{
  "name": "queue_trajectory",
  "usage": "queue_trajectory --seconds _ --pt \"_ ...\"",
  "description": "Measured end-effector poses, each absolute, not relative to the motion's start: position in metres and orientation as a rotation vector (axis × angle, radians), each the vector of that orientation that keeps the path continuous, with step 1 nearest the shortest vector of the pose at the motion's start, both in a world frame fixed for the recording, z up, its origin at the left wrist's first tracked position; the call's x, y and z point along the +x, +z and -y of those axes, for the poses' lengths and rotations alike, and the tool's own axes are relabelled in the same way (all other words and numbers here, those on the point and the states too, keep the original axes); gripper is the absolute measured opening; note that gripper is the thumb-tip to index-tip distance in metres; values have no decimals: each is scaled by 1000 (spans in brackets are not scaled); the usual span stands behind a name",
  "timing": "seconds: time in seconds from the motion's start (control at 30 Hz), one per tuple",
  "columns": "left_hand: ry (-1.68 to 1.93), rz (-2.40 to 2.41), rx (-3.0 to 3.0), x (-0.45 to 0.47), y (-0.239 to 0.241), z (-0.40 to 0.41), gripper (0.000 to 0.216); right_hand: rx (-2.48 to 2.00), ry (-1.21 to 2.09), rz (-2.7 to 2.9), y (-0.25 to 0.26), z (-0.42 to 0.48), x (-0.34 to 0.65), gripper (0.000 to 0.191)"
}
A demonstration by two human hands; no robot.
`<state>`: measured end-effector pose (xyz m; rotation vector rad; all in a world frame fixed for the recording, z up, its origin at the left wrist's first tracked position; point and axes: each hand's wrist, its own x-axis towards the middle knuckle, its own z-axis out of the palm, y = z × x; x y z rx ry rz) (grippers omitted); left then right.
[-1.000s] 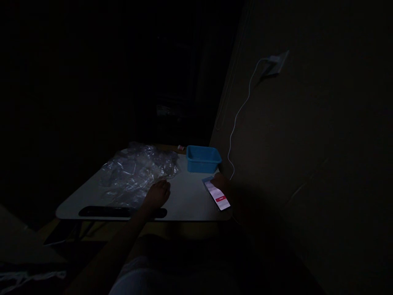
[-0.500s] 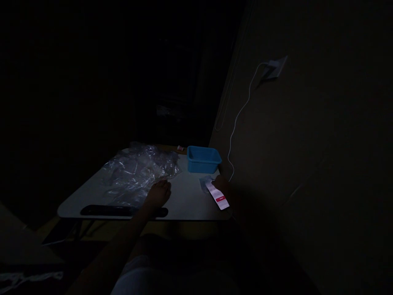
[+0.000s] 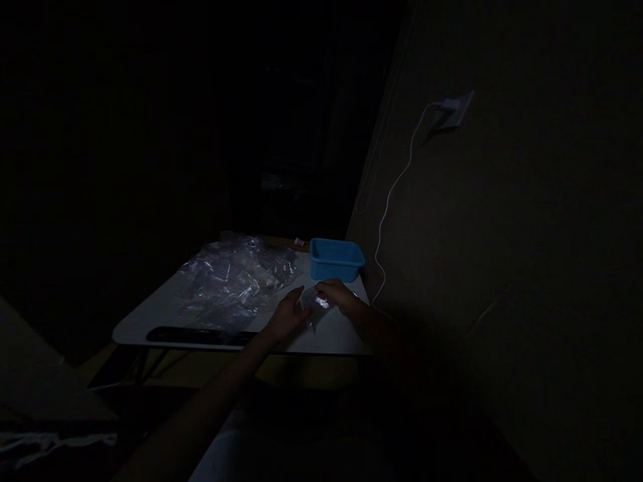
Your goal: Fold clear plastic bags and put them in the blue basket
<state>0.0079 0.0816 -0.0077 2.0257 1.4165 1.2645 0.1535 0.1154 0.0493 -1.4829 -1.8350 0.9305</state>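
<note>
Over the right part of the white table [image 3: 337,338], both hands meet at a small clear plastic bag [image 3: 312,301]. My right hand [image 3: 337,294] pinches its upper right side, where the plastic shines. From the left, my left hand [image 3: 287,314] grips the bag's edge between thumb and fingers. Whatever the bag may contain is too dark to make out. Just beyond the hands stands a blue plastic basin [image 3: 335,261]. A large crumpled heap of clear plastic [image 3: 236,281] covers the table's left part. The phone is out of sight.
A white cable [image 3: 384,214] runs down the right wall from a wall socket [image 3: 455,110]. A dark slot or bar [image 3: 191,335] lies along the table's front edge. Behind the table is a small pinkish-white object [image 3: 299,242]. The room is very dark.
My right hand has let go of the lit phone, now unseen, and moved left with the small bag. My left hand has come right from beside the plastic heap to take the bag.
</note>
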Motion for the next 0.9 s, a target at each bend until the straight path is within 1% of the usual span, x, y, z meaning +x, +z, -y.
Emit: queue_trajectory --seconds 0.1,0.2,0.23,0.3,0.33,0.37,0.43,0.53,0.7,0.9 --pt "1308 -1431 1893 9 -4 -81 29 -1459 920 1820 49 -110 150 18" --pt "1341 -1455 1829 2 -3 -82 29 -1466 814 1805 46 -104 154 12" --pt "1350 -1457 1810 0 -3 -82 29 -1495 747 1812 44 -102 157 14" --pt "1360 -1454 1767 -4 -4 -83 29 -1577 644 1866 39 -97 161 28" --pt "1360 -1447 1745 -5 -4 -84 29 -1611 627 1907 36 -96 163 29" --pt "1357 -1437 1722 -7 -4 -85 29 -1631 640 1949 33 -95 165 24" --pt "1342 -1412 1678 -11 -4 -86 30 -1615 714 1999 28 -95 167 3" --pt "1317 -1375 1616 -19 -1 -85 33 -1542 781 1997 26 -98 172 18" --pt "1267 -1334 1517 -29 4 -77 37 -1406 885 1905 30 -100 181 14" --pt "1224 -1365 1442 -26 -3 -70 36 -1360 939 1818 26 -96 187 18"
